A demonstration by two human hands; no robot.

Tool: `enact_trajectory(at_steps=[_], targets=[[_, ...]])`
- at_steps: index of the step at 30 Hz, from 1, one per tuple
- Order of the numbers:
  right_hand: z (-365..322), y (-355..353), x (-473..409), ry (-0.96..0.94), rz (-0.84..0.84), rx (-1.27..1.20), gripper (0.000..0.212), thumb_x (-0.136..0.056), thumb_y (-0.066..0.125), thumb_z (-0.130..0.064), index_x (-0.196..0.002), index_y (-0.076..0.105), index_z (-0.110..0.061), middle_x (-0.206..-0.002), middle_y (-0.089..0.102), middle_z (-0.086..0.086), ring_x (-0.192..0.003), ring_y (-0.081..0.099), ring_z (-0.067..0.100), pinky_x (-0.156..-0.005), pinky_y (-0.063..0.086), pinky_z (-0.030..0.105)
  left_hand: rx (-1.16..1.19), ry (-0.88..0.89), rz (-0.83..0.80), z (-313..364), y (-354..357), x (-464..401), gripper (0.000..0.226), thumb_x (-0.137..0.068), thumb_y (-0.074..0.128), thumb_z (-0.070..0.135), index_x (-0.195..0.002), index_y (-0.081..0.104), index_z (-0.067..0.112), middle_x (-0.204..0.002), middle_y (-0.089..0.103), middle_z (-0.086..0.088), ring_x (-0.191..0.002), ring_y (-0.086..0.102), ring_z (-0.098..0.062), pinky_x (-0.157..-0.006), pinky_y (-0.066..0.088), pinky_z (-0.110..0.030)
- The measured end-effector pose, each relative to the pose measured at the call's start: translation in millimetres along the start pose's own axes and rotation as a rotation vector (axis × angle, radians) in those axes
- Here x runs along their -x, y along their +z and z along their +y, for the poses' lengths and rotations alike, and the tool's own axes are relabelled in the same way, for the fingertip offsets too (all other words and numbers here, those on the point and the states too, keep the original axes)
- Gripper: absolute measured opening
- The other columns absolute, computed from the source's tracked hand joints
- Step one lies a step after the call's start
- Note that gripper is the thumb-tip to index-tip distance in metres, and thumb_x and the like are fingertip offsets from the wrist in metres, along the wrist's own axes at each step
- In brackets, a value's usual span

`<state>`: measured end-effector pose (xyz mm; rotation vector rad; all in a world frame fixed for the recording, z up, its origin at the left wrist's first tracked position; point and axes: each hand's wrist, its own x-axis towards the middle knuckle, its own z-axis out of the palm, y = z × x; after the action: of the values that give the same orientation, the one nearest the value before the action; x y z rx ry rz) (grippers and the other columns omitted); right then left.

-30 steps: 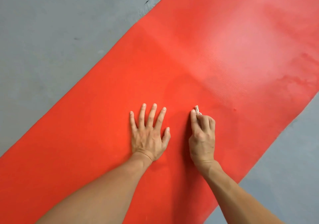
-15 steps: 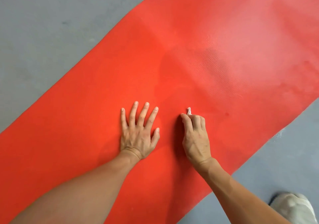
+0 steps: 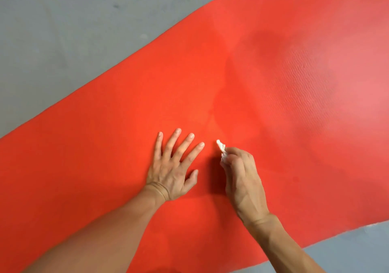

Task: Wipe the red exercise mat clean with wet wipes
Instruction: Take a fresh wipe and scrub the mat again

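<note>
The red exercise mat (image 3: 263, 73) lies flat on the floor and runs diagonally from lower left to upper right. My left hand (image 3: 175, 165) presses flat on it with fingers spread. Just to its right, my right hand (image 3: 242, 178) is curled around a small crumpled white wet wipe (image 3: 221, 147), whose tip sticks out past the fingers and touches the mat. A darker damp patch spreads on the mat beyond the wipe.
Grey concrete floor (image 3: 63, 41) borders the mat at the upper left, and more of the floor shows at the lower right corner (image 3: 357, 249). A small dark spot (image 3: 296, 179) marks the mat to the right of my right hand.
The view has turned, so the mat lies at a flatter angle. Both hands stay close together on the mat; a shoe seen at the lower right earlier is out of view.
</note>
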<state>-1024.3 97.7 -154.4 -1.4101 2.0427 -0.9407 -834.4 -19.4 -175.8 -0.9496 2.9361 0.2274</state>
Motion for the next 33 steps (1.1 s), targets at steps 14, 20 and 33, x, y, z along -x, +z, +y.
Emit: enact_trajectory(at_steps=[14,20,33], targets=[[18,2,10,-0.357,-0.127,0.288,0.043,-0.092,0.046,-0.007,-0.134,0.056,-0.001,-0.116,0.062,0.008,-0.102,0.053,0.028,-0.093,0.052,0.036,-0.091,-0.014,-0.038,4,-5,5,0.073,-0.092,0.048,0.048,-0.161,0.038,0.026,-0.167,0.034,-0.007,-0.158,0.021,-0.037,-0.119,0.021,-0.072],[55,-34,25,-0.259,0.016,0.342,0.047,-0.086,0.073,-0.009,-0.131,0.063,-0.002,-0.11,0.058,0.015,-0.095,0.051,0.036,-0.085,0.051,0.046,-0.133,-0.103,-0.058,24,-8,0,0.07,-0.095,0.043,0.053,-0.157,0.044,0.022,-0.163,0.04,-0.012,-0.155,0.025,-0.041,-0.119,0.02,-0.073],[49,-15,48,-0.498,-0.002,0.517,0.054,-0.089,0.068,-0.024,-0.131,0.06,0.009,-0.118,0.057,0.018,-0.099,0.048,0.032,-0.09,0.047,0.042,-0.094,-0.321,0.178,45,1,-30,0.058,-0.096,0.042,0.052,-0.14,0.059,0.019,-0.144,0.056,-0.009,-0.136,0.046,-0.04,-0.112,0.034,-0.064]])
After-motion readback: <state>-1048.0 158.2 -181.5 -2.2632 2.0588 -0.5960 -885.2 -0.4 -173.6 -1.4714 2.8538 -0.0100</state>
